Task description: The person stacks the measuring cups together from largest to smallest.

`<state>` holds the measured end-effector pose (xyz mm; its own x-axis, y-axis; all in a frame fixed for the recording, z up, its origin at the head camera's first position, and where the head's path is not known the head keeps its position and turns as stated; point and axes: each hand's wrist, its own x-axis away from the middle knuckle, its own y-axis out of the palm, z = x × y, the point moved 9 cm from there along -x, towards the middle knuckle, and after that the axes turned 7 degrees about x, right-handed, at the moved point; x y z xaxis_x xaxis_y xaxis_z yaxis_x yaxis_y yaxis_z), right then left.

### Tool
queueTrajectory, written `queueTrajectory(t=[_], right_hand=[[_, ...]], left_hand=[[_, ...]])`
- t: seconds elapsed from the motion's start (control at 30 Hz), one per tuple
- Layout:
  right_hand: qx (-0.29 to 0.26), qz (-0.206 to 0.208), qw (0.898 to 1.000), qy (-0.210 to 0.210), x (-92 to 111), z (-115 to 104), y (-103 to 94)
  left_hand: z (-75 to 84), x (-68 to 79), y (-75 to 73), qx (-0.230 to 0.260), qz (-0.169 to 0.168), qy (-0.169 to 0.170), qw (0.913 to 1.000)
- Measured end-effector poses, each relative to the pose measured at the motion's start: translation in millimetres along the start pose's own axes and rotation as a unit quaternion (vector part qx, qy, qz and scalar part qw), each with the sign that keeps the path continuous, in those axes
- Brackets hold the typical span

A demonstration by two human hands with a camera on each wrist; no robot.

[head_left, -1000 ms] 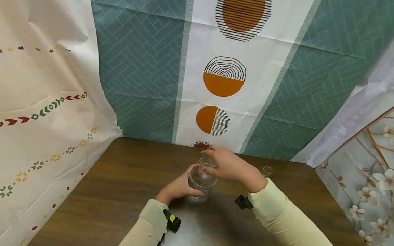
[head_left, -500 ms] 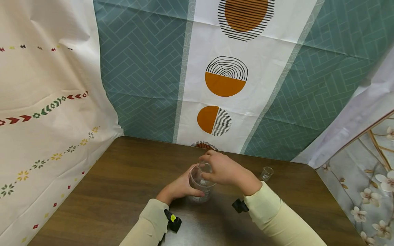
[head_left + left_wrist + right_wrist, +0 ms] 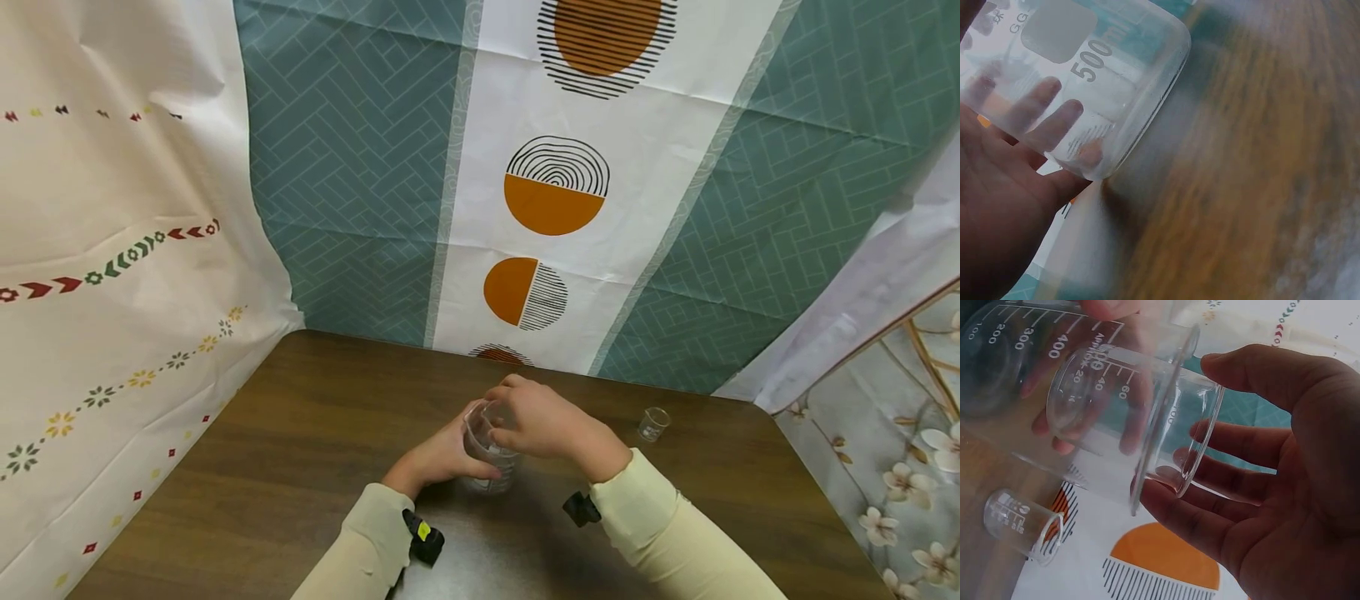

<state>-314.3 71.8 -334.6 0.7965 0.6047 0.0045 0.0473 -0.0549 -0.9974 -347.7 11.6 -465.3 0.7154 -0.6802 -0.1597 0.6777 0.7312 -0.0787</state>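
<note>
The left-hand grip (image 3: pixel 441 454) is curling round the side of the large beaker (image 3: pixel 489 482), thumb on the near side, fingers showing through the wall, and that beaker, marked 500 ml, is apparently standing upright on the table (image 3: pixel 337 417). The right-hand grip (image 3: pixel 551 423) is spreading about as wide as the smaller beaker (image 3: pixel 1190 409) and is holding it near the rim, thumb on one side, fingers on the other. Most of this beaker is sitting inside the large one; its mouth is jutting above the outer rim and its base is hanging clear of the outer base. Both are looking like clear glass, so they are probably going to be stiff, fairly light, slick under bare fingers and easily chipped where rims are knocking. The outer wall is offering the steadiest hold on the large beaker, the upper rim the only easy one on the smaller. The smallest beaker (image 3: pixel 653 425) is standing well apart to the right. The table is showing dark wood grain and, at its near edge, pale glare. A teal-and-white hanging (image 3: pixel 360 167) is covering the back, a cream cloth (image 3: pixel 112 333) the left, a blossom-printed cloth (image 3: pixel 885 475) the right.
</note>
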Motion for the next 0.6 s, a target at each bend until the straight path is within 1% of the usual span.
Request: queueTrajectory(t=[0.13, 0.27, 0.43, 0.6], right_hand=[[0.004, -0.009, 1.000, 0.006, -0.9, 0.4, 4.6], [0.014, -0.008, 1.000, 0.004, -2.4, -0.2, 7.7], [0.024, -0.006, 1.000, -0.005, -4.4, -1.9, 10.1], [0.032, -0.013, 0.999, -0.013, -6.7, -3.8, 13.1]], left_hand=[[-0.1, 0.7, 0.5, -0.006, 0.001, -0.004, 1.0000], [-1.6, 1.7, 0.5, -0.007, 0.001, -0.010, 0.9999], [-0.9, 1.1, 1.0, 0.005, -0.006, 0.000, 1.0000], [0.1, 0.0, 1.5, 0.005, -0.012, 0.011, 0.9999]])
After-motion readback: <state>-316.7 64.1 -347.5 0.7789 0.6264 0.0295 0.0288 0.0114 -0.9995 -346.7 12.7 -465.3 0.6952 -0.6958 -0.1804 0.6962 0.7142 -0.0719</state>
